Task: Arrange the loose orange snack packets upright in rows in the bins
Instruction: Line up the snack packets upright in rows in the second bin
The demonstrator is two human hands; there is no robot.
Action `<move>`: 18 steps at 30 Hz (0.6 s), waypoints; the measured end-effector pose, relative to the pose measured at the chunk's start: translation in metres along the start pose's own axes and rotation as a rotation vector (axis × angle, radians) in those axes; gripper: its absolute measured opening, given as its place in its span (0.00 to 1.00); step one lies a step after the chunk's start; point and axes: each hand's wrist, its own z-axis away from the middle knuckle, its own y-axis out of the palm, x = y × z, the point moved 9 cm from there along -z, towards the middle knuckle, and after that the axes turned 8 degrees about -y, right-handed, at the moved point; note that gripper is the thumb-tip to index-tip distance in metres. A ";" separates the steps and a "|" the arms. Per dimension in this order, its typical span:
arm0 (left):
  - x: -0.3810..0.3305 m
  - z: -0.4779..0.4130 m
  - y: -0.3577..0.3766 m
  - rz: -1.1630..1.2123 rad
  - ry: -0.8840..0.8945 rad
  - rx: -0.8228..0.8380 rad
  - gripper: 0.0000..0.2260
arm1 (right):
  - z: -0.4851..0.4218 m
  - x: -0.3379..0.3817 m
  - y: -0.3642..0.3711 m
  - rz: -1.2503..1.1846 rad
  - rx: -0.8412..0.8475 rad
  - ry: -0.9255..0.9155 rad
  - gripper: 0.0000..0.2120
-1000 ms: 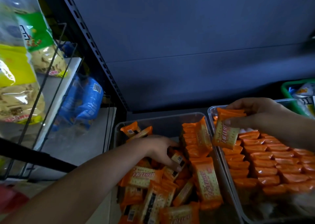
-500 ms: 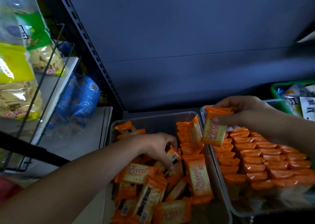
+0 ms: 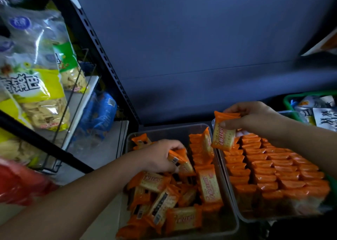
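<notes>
Two clear plastic bins stand side by side. The left bin holds a jumble of loose orange snack packets and one upright row along its right wall. The right bin is packed with upright rows of orange packets. My left hand reaches into the left bin and grips an orange packet lifted a little off the pile. My right hand pinches another orange packet by its top edge, hanging above the wall between the two bins.
A black slotted shelf post rises left of the bins. Wire racks at the left hold yellow-green snack bags and blue packs. A green basket with other packs sits at the far right. A red bag lies at the lower left.
My left hand has closed on a packet and raised it from the pile. My right hand with its packet has stayed above the bin divider. The camera shifted slightly.
</notes>
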 end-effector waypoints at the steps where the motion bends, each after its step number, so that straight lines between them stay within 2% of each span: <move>1: 0.000 0.008 -0.004 0.027 0.004 -0.033 0.24 | 0.001 0.001 0.000 -0.013 0.000 0.000 0.12; 4: -0.002 0.040 -0.027 0.174 0.019 -0.208 0.23 | 0.006 0.005 0.004 -0.020 0.017 -0.013 0.14; 8: 0.014 0.083 -0.049 0.388 -0.073 -0.405 0.30 | 0.016 0.015 0.012 -0.013 0.043 -0.055 0.14; 12: 0.054 0.101 -0.014 0.369 -0.287 -0.327 0.22 | 0.023 0.023 0.032 -0.012 0.090 -0.080 0.13; 14: 0.071 0.105 0.006 0.353 -0.329 -0.305 0.18 | 0.025 0.028 0.045 0.002 0.122 -0.096 0.13; 18: 0.083 0.112 0.005 0.159 -0.387 -0.314 0.21 | 0.024 0.035 0.062 0.034 0.146 -0.111 0.13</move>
